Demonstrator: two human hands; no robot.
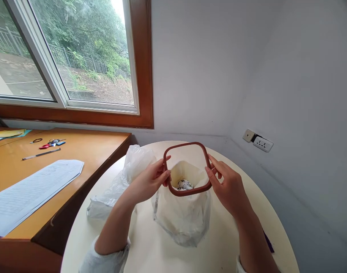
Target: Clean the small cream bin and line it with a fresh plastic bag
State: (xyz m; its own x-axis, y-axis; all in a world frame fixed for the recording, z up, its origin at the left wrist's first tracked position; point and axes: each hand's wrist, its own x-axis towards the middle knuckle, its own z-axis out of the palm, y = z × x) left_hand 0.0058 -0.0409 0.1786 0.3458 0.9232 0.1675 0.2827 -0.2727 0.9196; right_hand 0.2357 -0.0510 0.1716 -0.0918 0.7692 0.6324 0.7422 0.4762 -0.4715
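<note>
Room: sliding window (88, 57) at far left, wooden surround (145, 76), greenery (85, 30) and one metal fence (79, 58) outside. Plain pale wall (202, 64) from there to the corner and on to the right.

Below the window, one wooden bench (96, 146), glossy orange-brown. On it, left to right: some coloured papers (8, 133) at the far edge, count unclear; one stack of white sheets (42, 187), near side, writing too faint to read; one dark loop (37, 140); one pen (41, 154); one small cluster of red, blue and dark bits (52, 144), too small to count.

Next, one round bench (150, 258), off-white, smooth. Left part: one crumpled clear plastic bag (138, 163). Left hand (150, 178), pale sleeve (105, 258), clamped on the left side of one reddish-brown rounded-square ring (187, 192), thumb on the near side. Ring is up over the mouth of one bin (187, 165), tilted; can't tell if its near edge touches. Bin stands mid-bench, one clear liner (187, 223) hanging down its outside, crumpled paper (185, 184) inside, pieces not countable. Right hand (227, 182) clamped on the ring's right side, thumb nearest. Beside the right forearm, one dark purple item (268, 242), mostly hidden.

Right, on the wall: two plates side by side, one beige square plate (248, 135), one white socket plate (263, 144).
</note>
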